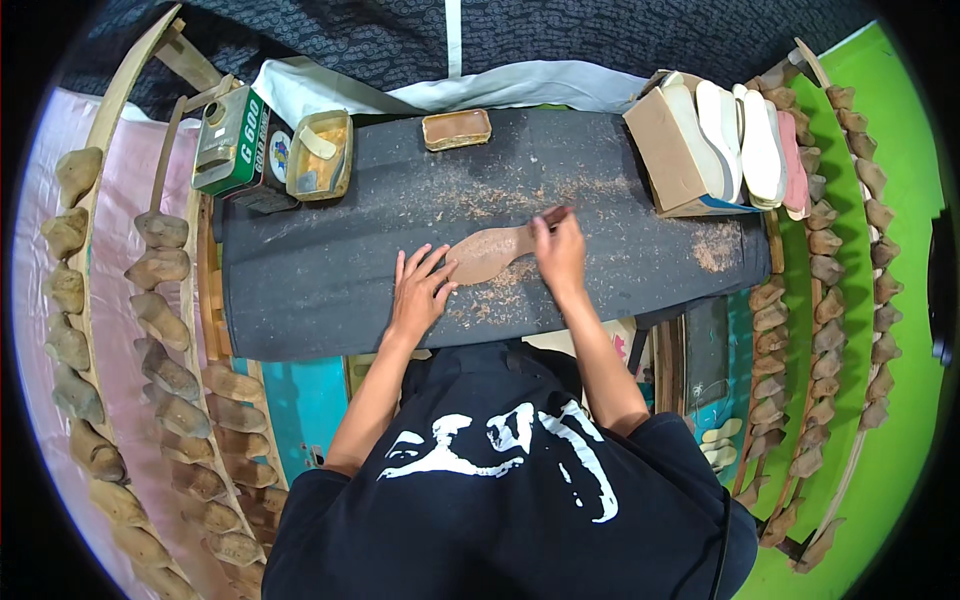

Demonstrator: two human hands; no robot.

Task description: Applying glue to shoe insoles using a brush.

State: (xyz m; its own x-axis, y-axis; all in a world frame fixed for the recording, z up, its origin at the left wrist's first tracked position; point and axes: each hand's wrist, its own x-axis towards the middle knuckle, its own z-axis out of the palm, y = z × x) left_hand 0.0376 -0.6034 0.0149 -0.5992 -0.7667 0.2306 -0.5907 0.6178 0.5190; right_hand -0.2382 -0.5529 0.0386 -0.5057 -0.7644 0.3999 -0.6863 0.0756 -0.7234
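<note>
A brown shoe sole (pixel 488 252) lies flat on the dark cloth of the table in front of me. My left hand (pixel 418 292) rests at its wide left end, fingers spread, the tips touching its edge. At the narrower right end, my right hand (pixel 560 256) is closed round a small dark reddish-brown piece (pixel 556 214), which sticks out past the fingers. The fingers hide most of that piece, so its kind does not show. Light brown shavings (pixel 500 300) are scattered around the sole.
A tin can (pixel 232 145) and a tub with a spreader (pixel 322 165) stand back left. A shallow brown tray (pixel 457 129) sits at the far edge. Back right, a cardboard box (pixel 675 150) holds pale soles (pixel 764 150). Racks of wooden shoe lasts (pixel 160 270) flank both sides.
</note>
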